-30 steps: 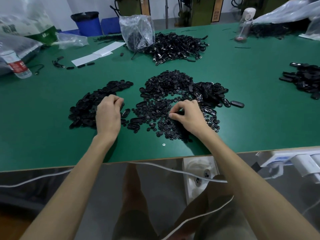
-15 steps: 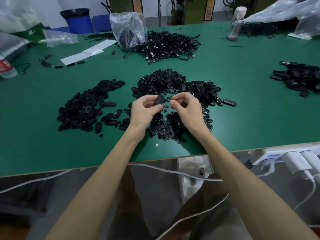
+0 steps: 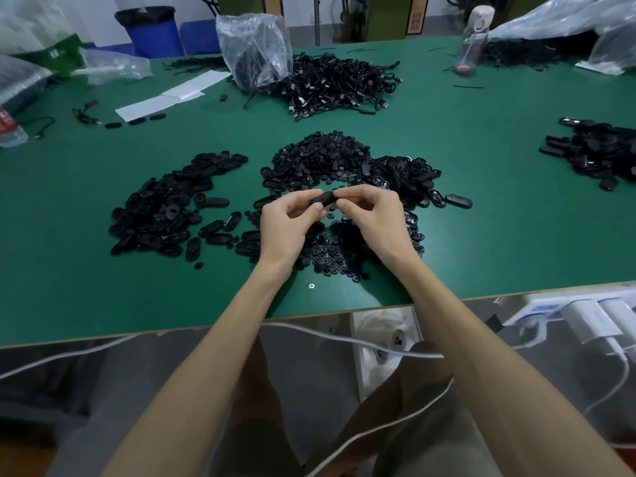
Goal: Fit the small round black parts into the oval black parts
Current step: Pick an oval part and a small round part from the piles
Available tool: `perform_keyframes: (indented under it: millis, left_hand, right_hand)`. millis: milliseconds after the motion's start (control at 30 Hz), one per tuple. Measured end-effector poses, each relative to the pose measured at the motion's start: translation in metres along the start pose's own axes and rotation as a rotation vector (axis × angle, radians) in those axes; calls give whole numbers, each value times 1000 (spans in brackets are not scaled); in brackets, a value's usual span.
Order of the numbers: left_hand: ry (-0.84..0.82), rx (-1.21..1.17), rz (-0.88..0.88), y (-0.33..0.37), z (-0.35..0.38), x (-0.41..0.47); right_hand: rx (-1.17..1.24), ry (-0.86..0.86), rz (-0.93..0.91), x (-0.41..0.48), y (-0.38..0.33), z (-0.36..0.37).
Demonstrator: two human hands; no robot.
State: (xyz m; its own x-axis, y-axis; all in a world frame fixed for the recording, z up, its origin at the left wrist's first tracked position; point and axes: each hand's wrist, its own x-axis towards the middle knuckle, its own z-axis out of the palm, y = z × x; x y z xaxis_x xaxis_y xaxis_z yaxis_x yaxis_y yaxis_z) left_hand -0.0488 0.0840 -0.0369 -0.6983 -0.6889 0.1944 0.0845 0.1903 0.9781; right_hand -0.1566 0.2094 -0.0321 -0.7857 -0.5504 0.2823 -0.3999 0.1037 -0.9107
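While both hands hang together above the middle of the work surface, the left hand [image 3: 289, 222] grips one oval part [image 3: 321, 200] between thumb and curled fingers, and the right hand [image 3: 370, 215] pinches thumb and forefinger against that part's right end. Whether a small round part sits under the right fingertips is hidden.

One second earlier the hands lay apart and low: the left on the pile of oval parts [image 3: 165, 208], the right in the heap of round parts [image 3: 323, 156]. Half a second earlier they had risen and met, the oval part tilted; now it lies nearly level between them. By judgement, picking is finished for this piece and the pressing-in is in hand, not yet shown complete.

The round heap spreads beneath and behind the hands. The oval pile lies to the left, and a second oval cluster [image 3: 406, 173] adjoins the round heap on the right. Farther off on the green table [image 3: 481, 235] are black cables [image 3: 337, 84] beside a clear plastic bag [image 3: 254, 49], and another dark pile [image 3: 599, 153] at far right.
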Motion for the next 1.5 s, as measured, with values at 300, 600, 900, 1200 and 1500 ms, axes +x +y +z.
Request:
perform_keyframes:
  millis: [300, 600, 900, 1200, 1500]
  left_hand:
    - [29, -96, -5, 0, 1, -1]
    - [59, -152, -16, 0, 2, 0]
    - [19, -126, 15, 2, 2, 0]
    - [18, -131, 18, 1, 3, -1]
    - [38, -47, 31, -3, 2, 1]
  right_hand:
    - [39, 10, -16, -2, -2, 0]
    - [14, 0, -30, -1, -3, 1]
    - [146, -3, 28, -2, -1, 2]
    - [123, 14, -26, 0, 1, -2]
    - [258, -39, 28, -2, -2, -1]
